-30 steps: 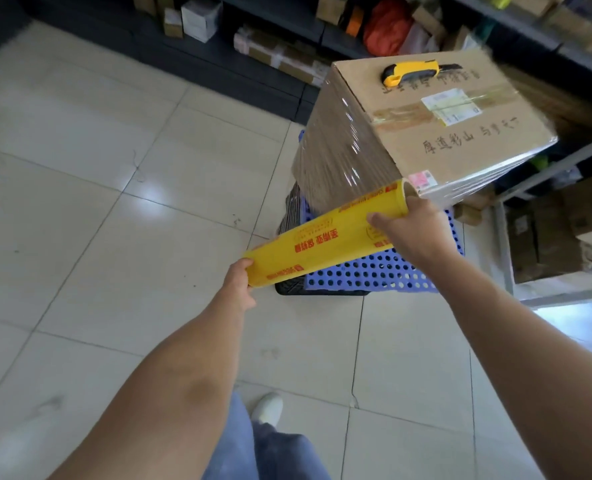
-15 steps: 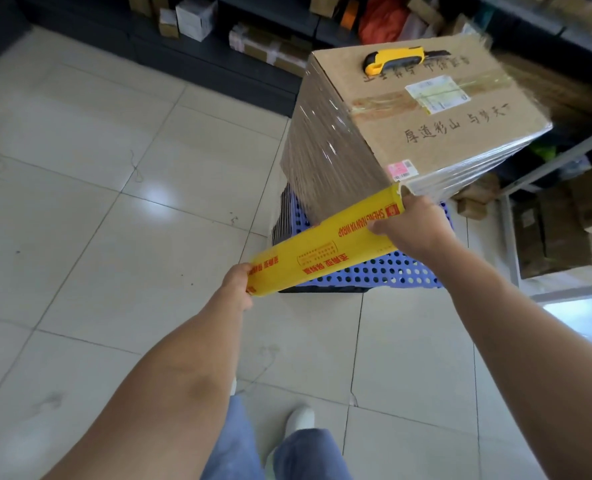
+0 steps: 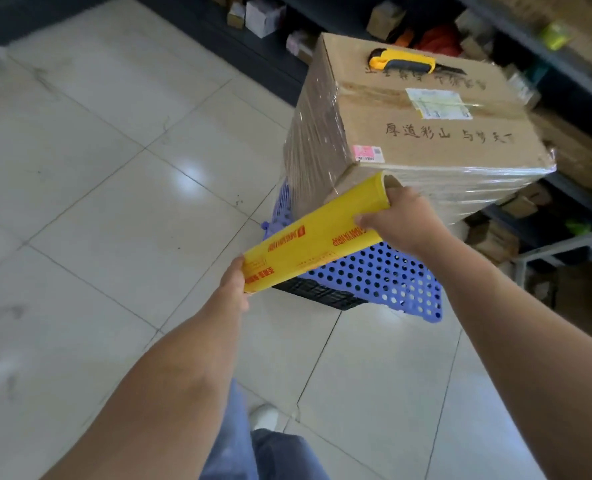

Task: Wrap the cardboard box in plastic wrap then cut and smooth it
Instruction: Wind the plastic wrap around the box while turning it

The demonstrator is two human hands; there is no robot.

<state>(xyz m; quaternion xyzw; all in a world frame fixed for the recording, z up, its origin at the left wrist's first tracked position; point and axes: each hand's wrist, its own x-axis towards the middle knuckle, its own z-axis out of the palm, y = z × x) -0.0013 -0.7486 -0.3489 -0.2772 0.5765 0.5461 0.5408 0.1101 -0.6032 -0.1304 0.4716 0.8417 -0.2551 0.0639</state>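
Cardboard box (image 3: 426, 133) sits on a blue crate (image 3: 384, 275), up and right of the hands, sides already filmed. Yellow wrap roll (image 3: 315, 237) slants low-left up to the box's near corner. The right hand (image 3: 402, 220) grips the box end, so it's nearer, and the left hand (image 3: 234, 289) grips the low end.

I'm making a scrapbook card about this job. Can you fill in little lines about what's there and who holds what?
box: brown cardboard, on a blue stand, sides covered in shiny wrap
roll: yellow, tilted, near the box's front corner
left hand: grips the roll's lower end
right hand: grips the roll's upper end
knife: yellow and black, lying on the box top
floor: pale tiles
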